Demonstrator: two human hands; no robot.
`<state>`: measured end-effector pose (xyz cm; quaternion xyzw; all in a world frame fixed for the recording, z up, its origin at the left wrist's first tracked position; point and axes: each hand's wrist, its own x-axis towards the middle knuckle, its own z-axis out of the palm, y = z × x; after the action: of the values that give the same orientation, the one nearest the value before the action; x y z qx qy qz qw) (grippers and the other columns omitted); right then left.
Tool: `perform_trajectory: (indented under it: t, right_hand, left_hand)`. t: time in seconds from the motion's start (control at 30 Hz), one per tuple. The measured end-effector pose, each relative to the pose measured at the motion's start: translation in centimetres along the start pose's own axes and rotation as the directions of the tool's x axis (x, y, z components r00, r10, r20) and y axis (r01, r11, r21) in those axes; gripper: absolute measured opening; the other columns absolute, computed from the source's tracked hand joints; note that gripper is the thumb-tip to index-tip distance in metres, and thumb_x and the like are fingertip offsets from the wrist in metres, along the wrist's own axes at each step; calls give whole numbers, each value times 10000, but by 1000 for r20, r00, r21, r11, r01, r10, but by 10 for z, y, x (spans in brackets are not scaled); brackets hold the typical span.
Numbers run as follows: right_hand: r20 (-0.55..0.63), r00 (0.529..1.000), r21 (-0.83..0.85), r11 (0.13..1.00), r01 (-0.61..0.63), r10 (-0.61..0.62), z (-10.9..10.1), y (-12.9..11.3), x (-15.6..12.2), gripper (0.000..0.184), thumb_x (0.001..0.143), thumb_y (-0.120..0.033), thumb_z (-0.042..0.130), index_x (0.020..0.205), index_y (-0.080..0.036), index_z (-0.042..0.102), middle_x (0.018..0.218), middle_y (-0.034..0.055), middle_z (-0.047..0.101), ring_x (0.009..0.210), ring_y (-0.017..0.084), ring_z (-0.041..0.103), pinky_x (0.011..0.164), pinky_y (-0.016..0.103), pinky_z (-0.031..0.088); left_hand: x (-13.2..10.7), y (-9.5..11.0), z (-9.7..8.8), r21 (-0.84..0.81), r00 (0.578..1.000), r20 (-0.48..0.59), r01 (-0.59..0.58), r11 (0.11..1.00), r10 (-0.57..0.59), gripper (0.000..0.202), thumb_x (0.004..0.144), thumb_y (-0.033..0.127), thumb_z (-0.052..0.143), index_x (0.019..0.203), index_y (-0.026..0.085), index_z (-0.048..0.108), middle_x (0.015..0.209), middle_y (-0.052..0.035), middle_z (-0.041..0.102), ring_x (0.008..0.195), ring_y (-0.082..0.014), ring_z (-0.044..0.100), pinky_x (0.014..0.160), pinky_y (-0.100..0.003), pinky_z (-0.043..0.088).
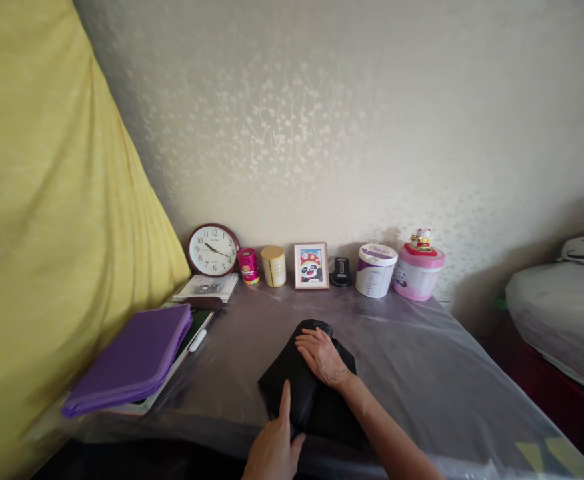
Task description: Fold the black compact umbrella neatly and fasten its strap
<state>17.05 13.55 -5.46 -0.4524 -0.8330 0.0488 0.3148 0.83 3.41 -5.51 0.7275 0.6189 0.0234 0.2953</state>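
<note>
A black, soft, folded piece of fabric lies on the table near its front edge; what kind of item it is, I cannot tell. My right hand rests flat on its upper part, fingers together and stretched out. At the near left edge, my left hand takes hold of the fabric, with the index finger extended along the top and the thumb at the lower edge. Its other fingers are mostly hidden. A looser flap of the black fabric spreads out beneath my right wrist.
Along the wall stand a clock, a pink can, a yellow-lidded can, a panda picture frame, a small black device, and two tubs. A purple folder lies left, beside a yellow curtain.
</note>
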Motion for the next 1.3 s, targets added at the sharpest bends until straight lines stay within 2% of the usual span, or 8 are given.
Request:
perform_trajectory:
  t: [0.33, 0.47, 0.57, 0.67, 0.73, 1.07, 1.2, 1.3]
  right_hand:
    - [-75, 986, -131, 979, -158, 149, 9, 49, 25, 299, 894, -249, 352, 999, -210, 629, 1069, 38, 634, 1088, 178, 497, 948, 337, 337]
    - [-264, 914, -208, 907, -366, 308, 1, 48, 24, 267, 872, -250, 403, 1028, -169, 604, 1082, 99, 614, 1043, 218, 528, 904, 371, 381]
    - [-331, 923, -175, 948, -265, 197, -11, 25, 10, 274, 876, -257, 400, 1049, -152, 584, 1091, 114, 601, 1066, 217, 509, 921, 383, 376]
    - [-206, 978, -91, 996, -18, -1, -16, -6, -9, 251, 881, -257, 400, 1002, -189, 609, 1033, 71, 631, 1113, 191, 478, 955, 366, 357]
    - [-119, 992, -81, 996, 23, -32, -14, -19, -18, 249, 878, -276, 411, 1010, -211, 612, 1061, 57, 625, 1133, 187, 464, 984, 387, 324]
    - [-193, 968, -160, 968, -195, 163, 5, 17, 4, 287, 865, -208, 391, 1072, -223, 590, 1169, 51, 578, 1165, 192, 438, 996, 414, 278]
    - [-284, 924, 40, 966, -254, 255, -2, 36, 0, 277, 837, -273, 418, 1014, -198, 617, 1151, 85, 583, 1101, 206, 495, 961, 394, 337]
    - [-288, 815, 431, 828, -359, 504, -18, 58, -11, 301, 781, -385, 464, 918, -189, 646, 1019, 92, 645, 987, 225, 563, 913, 393, 384]
  left_hand:
    - [2, -4, 2, -37, 1000, 0, 9, 999, -9, 787, 802, 167, 441, 1376, 210, -96, 975, -86, 639, 902, -174, 597, 766, -256, 402]
    - [0, -3, 1, -49, 1000, -6, -1, 999, 1, 779, 801, 152, 423, 1376, 200, -100, 963, -87, 643, 895, -176, 596, 762, -263, 403]
    - [2, -6, 4, -52, 1000, -21, -10, 999, 8, 779, 794, 147, 429, 1380, 195, -82, 967, -88, 643, 895, -176, 596, 772, -263, 400]
    - [5, -10, 7, -73, 998, -51, -40, 997, 37, 779, 785, 142, 434, 1384, 195, -63, 1004, -97, 633, 911, -180, 595, 783, -261, 398]
    - [6, -12, 9, -95, 997, -61, -46, 994, 40, 771, 784, 149, 434, 1386, 202, -45, 1039, -105, 620, 928, -184, 593, 783, -258, 398]
    - [-3, -6, -1, -178, 997, -67, -41, 983, 30, 732, 789, 183, 420, 1390, 203, 3, 909, -61, 644, 714, -145, 621, 718, -252, 412]
    - [-5, -6, -11, -306, 999, -41, -46, 951, 36, 752, 759, 185, 454, 1389, 208, 43, 895, -36, 639, 642, -108, 600, 671, -213, 416]
    - [-12, -6, -23, -430, 998, 8, -52, 901, 62, 770, 739, 186, 462, 1388, 202, 49, 807, -14, 633, 544, -86, 564, 590, -192, 415]
